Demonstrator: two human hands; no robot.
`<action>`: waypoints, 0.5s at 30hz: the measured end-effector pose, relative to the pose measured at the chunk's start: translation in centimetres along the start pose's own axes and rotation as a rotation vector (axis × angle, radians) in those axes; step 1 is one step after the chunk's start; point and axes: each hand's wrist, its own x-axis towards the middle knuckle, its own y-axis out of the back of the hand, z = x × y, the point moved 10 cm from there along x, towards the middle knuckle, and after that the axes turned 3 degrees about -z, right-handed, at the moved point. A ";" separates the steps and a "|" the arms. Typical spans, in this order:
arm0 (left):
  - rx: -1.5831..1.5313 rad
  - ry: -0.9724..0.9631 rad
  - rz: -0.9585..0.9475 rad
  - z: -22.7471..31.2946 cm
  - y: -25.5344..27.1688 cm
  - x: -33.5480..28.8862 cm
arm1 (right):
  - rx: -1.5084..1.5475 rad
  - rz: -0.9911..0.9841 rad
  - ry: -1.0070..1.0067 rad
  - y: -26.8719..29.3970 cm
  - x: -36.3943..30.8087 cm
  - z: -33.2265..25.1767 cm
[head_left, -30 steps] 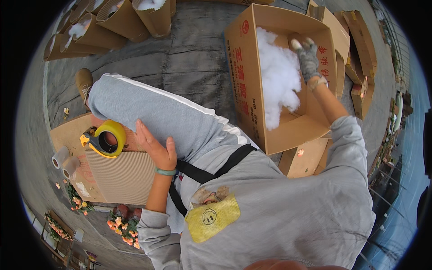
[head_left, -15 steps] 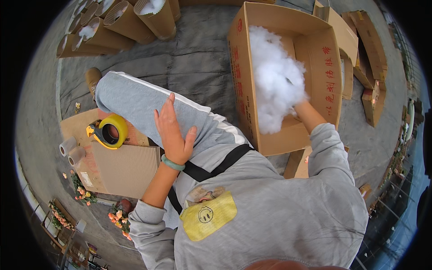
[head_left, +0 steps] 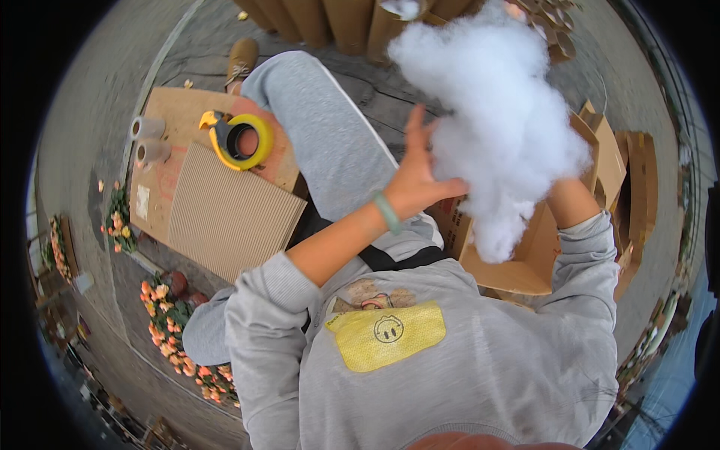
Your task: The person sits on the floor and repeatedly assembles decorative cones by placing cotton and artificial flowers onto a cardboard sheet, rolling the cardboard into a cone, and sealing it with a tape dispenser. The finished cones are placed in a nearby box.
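The grey floor (head_left: 90, 142) has small bits on it at the left of the frame, so any fluff that falls there could get dirty. The brown box (head_left: 541, 244) stands open, right of the middle. Its edge could snag the fluff and pull some off. The fluff (head_left: 495, 112) is a big white cloud at the upper right of the middle, up over the box, with a thin tail hanging down by the opening. It looks soft and loose, so a quick lift or a puff of wind could tear that tail away. The brown tubes (head_left: 311, 19) stand close together at the top; a hard bump could tip one over.

Now the hands. The left hand (head_left: 421, 176) is spread wide, thumb out, at the fluff's left edge. It has no clear grip, so that side could flop down. The right hand is hidden by the fluff; only the wrist (head_left: 576, 204) shows, so I cannot tell how tight it holds. A weak squeeze could let lumps slip out. The green bracelet (head_left: 387, 212) on the left arm is near too, and could catch some threads.
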 end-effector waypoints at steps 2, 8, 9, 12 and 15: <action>-0.116 0.144 -0.186 -2.4 -4.5 1.5 | -0.129 -0.052 0.077 -0.4 0.9 -5.8; 0.479 -0.001 -0.582 -4.4 -13.8 -1.8 | -0.193 -0.348 0.592 -7.2 -1.6 -31.3; 0.620 0.109 -0.594 -5.3 -12.5 -3.7 | -0.205 -0.440 0.688 -10.8 -2.8 -35.2; 0.725 -0.073 -0.314 -0.5 -3.2 -6.0 | -0.279 -0.700 0.936 -23.8 -6.2 -43.3; 0.834 -0.129 0.169 5.2 10.3 -13.1 | -0.323 -0.884 1.021 -38.3 -8.3 -46.3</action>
